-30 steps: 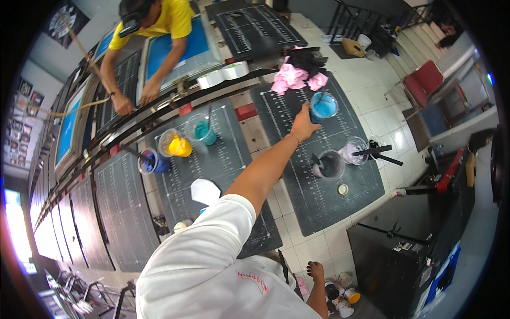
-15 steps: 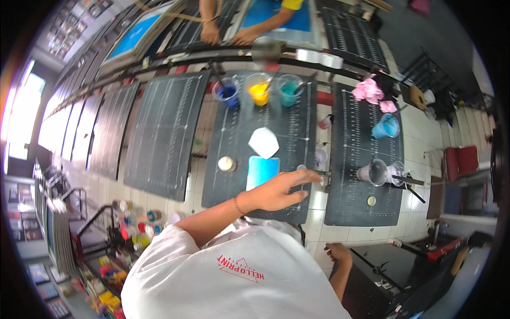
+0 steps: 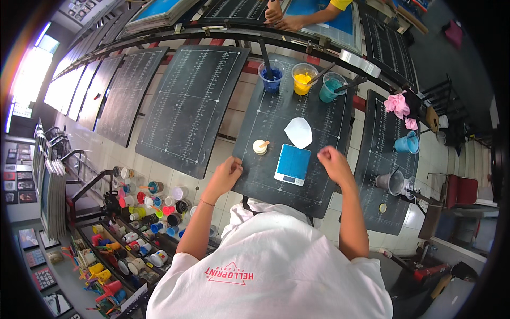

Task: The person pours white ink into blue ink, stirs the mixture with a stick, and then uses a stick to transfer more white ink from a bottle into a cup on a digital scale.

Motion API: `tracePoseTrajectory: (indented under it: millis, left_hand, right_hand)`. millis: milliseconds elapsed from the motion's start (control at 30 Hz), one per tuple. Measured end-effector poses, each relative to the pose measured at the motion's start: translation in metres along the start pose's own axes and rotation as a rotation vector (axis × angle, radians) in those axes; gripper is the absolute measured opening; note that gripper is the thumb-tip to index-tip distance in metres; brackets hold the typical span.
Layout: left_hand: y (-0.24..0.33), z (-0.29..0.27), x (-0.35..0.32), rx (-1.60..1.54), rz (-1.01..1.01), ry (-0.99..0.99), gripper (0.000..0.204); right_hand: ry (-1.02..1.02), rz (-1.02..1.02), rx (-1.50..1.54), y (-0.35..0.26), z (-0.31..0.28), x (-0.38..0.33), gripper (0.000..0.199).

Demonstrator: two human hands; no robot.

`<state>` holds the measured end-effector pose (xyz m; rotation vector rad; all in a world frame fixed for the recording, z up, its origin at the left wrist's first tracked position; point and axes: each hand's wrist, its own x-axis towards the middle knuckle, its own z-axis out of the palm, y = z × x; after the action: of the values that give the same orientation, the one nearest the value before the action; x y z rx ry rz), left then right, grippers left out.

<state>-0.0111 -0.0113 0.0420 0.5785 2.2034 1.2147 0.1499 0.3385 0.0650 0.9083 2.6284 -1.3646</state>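
My left hand (image 3: 228, 173) hovers at the left edge of the black board (image 3: 265, 183), its fingers curled in with nothing showing in them. On the other side my right hand (image 3: 333, 159) is just right of a small digital scale (image 3: 293, 164), fingers curled together and seemingly holding nothing. The scale has a blue top and a white display end. Beyond it lies a white angular sheet (image 3: 299, 133). A small round jar (image 3: 260, 147) with a wooden stick sits between the scale and my left hand. Clear cups of blue ink (image 3: 271, 78), yellow ink (image 3: 303, 81) and teal ink (image 3: 331, 89) stand farther back, each with a spatula.
On the right board are pink crumpled cloths (image 3: 397, 106), a light-blue cup (image 3: 407, 143), a translucent cup (image 3: 391, 182) and a small lid (image 3: 382, 208). Ink tubs (image 3: 159, 210) crowd the lower left. A black rail (image 3: 234, 33) crosses behind; a co-worker's hands (image 3: 289, 22) are beyond it.
My left hand has drawn back from over the scale to the board's left edge. My right hand has come up from low right to beside the scale. The view has shifted.
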Motion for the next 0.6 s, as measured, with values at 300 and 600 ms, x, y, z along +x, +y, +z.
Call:
tracePoseTrajectory:
  millis: [300, 600]
  left_hand:
    - [-0.014, 0.019, 0.052, 0.023, 0.039, 0.084, 0.05]
    - [-0.023, 0.03, 0.064, 0.029, 0.071, 0.029, 0.055]
  right_hand:
    - [0.19, 0.048, -0.284, 0.002, 0.053, 0.099, 0.031]
    - [0.249, -0.059, -0.193, -0.028, 0.039, 0.067, 0.021]
